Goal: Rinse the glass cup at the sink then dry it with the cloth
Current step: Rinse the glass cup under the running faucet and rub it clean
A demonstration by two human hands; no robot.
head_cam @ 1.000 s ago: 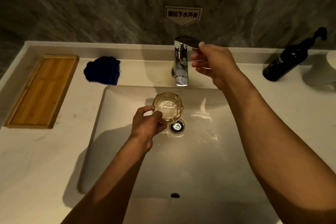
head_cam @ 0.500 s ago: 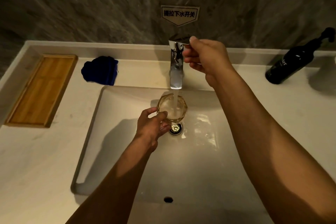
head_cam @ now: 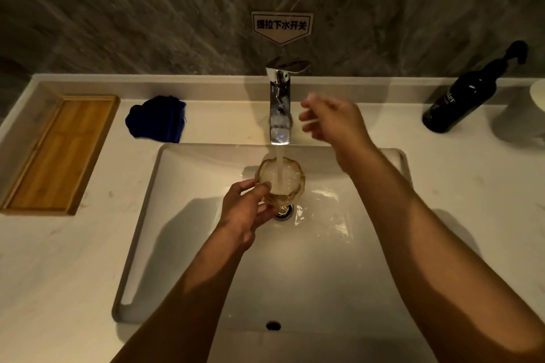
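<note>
Rinsing under way: glass cup [head_cam: 280, 183] held under the running tap [head_cam: 280, 106], centre frame.

Left to right: blue cloth [head_cam: 156, 119] untouched at upper left of the counter; left hand [head_cam: 247, 212] wrapped round the cup over the sink [head_cam: 177, 215] drain. Right hand [head_cam: 333, 121], half a second ago on the tap lever, now off it, empty, fingers loosely spread but motion-blurred. Water flows; drying not begun. Cup base hidden by fingers.

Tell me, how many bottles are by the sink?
1. The dark bottle leans on the counter at the far right, beside a pale container cut off by the frame edge. More could sit out of view.
</note>
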